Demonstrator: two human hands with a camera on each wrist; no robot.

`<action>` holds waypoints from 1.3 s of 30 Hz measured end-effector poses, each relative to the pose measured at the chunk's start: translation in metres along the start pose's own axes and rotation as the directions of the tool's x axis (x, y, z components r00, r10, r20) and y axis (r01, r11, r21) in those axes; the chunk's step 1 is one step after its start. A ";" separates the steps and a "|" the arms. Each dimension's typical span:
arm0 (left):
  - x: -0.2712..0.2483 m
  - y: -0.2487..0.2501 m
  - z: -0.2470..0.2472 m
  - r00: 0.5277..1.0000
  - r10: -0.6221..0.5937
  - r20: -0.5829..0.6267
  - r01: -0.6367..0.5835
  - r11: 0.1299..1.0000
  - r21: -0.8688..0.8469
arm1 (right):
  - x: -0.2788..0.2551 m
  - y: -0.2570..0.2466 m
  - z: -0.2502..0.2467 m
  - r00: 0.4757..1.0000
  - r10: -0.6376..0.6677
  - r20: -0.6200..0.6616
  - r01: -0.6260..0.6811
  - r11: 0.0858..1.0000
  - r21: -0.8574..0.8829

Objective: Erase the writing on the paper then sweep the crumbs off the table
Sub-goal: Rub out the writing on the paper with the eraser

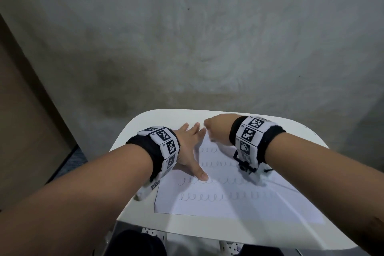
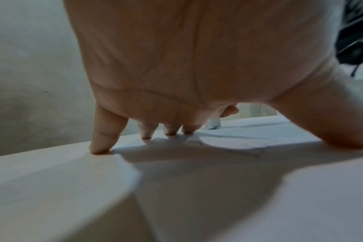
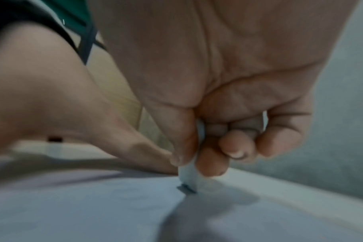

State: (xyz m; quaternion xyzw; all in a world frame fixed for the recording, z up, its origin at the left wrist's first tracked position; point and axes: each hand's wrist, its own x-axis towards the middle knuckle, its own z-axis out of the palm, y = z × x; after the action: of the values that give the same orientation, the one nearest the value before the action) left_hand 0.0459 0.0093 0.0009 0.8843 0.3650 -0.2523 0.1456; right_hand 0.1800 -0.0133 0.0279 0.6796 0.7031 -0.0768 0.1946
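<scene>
Head view: white tabletop against grey wall.
Paper lies centred; left hand presses it, fingers splayed; right hand pinches eraser near far edge.

A grey concrete wall and a brown panel.

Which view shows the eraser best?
Right wrist: the eraser is close up, pinched in the right hand's fingers, tip on the paper. Left wrist shows it small and distant; head view hides it.
</scene>
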 end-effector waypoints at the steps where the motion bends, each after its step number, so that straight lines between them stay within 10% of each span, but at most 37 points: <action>1: 0.000 0.000 0.000 1.000 0.005 0.000 -0.005 1.000 -0.004 | 0.000 -0.002 0.002 0.999 -0.029 0.022 0.029 1.000 0.010; 11: -0.001 -0.001 0.002 1.000 0.011 -0.022 -0.011 1.000 0.022 | -0.002 0.005 0.000 0.996 -0.015 -0.090 0.036 0.972 0.233; 17: -0.005 -0.023 -0.001 0.999 -0.006 -0.039 0.005 1.000 -0.008 | -0.003 0.039 0.001 0.980 0.153 -0.130 0.010 0.609 0.793; 24: -0.006 -0.022 0.006 1.000 -0.016 0.000 0.016 1.000 0.023 | 0.007 0.015 0.000 0.990 0.048 -0.129 -0.022 0.980 0.200; 29: -0.004 -0.025 0.006 1.000 -0.007 0.003 0.007 1.000 -0.006 | 0.011 -0.011 0.005 0.994 -0.069 -0.080 0.064 0.996 -0.058; 39: -0.006 -0.024 0.006 1.000 -0.006 0.006 0.006 1.000 0.019 | 0.015 -0.007 -0.006 0.999 -0.014 -0.030 0.013 0.999 -0.047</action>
State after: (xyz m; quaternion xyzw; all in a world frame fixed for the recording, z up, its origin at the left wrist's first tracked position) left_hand 0.0228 0.0195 -0.0025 0.8836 0.3649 -0.2590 0.1378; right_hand 0.1721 0.0022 0.0266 0.6712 0.7121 -0.0511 0.1994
